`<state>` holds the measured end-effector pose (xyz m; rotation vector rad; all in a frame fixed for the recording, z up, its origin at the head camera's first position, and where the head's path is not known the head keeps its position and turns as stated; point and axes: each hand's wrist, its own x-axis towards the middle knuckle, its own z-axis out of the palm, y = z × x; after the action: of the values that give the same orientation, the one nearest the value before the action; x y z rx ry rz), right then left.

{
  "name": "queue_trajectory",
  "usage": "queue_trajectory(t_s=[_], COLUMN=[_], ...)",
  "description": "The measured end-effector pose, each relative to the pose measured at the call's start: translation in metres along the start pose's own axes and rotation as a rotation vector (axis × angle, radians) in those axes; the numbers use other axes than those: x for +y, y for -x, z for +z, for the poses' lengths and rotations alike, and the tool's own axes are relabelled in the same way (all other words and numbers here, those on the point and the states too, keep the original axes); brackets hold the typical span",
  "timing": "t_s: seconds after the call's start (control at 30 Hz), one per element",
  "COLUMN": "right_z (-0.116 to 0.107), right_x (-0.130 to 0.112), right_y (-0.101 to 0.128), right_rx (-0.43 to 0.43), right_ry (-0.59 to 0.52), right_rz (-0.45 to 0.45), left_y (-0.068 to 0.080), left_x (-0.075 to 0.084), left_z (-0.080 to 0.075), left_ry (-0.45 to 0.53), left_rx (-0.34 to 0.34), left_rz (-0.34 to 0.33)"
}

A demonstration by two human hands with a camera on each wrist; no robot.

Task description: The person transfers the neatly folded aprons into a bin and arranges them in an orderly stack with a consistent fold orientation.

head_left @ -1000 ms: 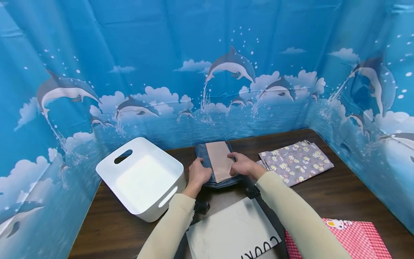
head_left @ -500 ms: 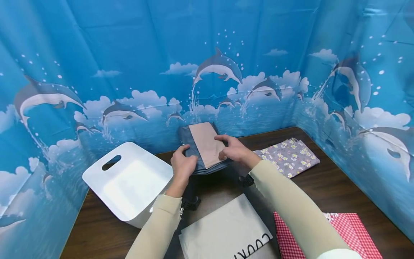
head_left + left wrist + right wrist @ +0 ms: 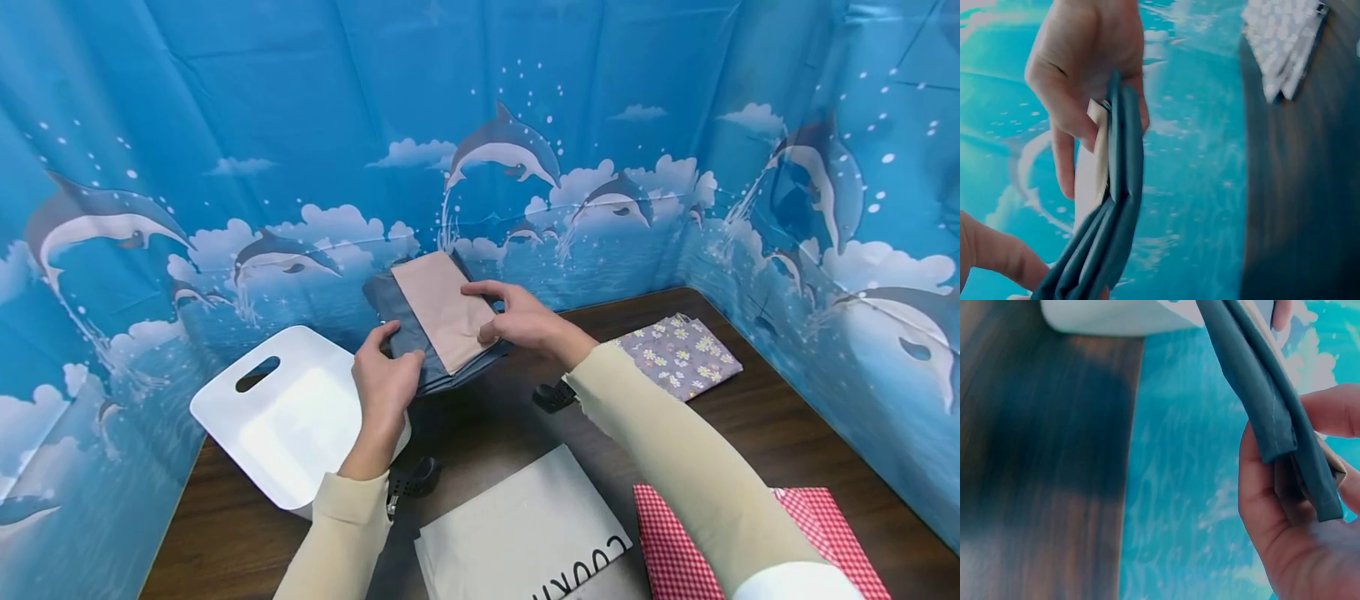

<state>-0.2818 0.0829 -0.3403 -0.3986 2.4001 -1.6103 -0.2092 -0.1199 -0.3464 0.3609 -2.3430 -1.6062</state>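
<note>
A folded dark blue-grey cloth with a beige panel [image 3: 442,312] is held up off the table between both hands, tilted. My left hand [image 3: 382,383] grips its left side with thumb and fingers. On the opposite side, my right hand [image 3: 528,321] pinches the edge, thumb on the beige panel. Seen edge-on in the left wrist view, the cloth [image 3: 1125,150] shows several stacked layers. In the right wrist view, the right-hand fingers [image 3: 1257,487] lie behind the layers. The cloth's left part overlaps the far right corner of a white bin [image 3: 300,367].
A grey daisy-print cloth [image 3: 686,354] lies folded at the right rear. Nearer the front are a folded off-white cloth with black lettering [image 3: 517,525] and a red gingham cloth [image 3: 832,533], partly behind the right sleeve. A dolphin-print curtain [image 3: 300,125] encloses the wooden table [image 3: 217,533].
Both hands have lifted the folded blue-grey cloth from the table and carried it left toward the white bin, tilting it. The head view has shifted a little.
</note>
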Motion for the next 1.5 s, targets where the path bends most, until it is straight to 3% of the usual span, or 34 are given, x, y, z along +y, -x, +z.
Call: queue_trajectory(t_s=[0.2,0.53,1.13,1.5], right_z=[0.02,0.035,0.083,0.11], right_x=[-0.02,-0.032,-0.05,-0.056], right_y=[-0.009,-0.015,-0.037,-0.046], right_rx=[-0.078,-0.103,-0.181,-0.229], right_ry=[-0.021,-0.028,-0.021,-0.042], right_rz=[-0.046,-0.055,-0.065,-0.033], left_y=[0.009,0.004,0.001,0.003], left_x=[0.002,0.007,-0.006,-0.018], left_z=[-0.029,-0.053,-0.096,-0.127], left_ry=[-0.02,-0.036,-0.042,-0.02], left_rx=[0.111,0.045,0.169,0.156], left_rz=[0.029,-0.016,-0.055,-0.121])
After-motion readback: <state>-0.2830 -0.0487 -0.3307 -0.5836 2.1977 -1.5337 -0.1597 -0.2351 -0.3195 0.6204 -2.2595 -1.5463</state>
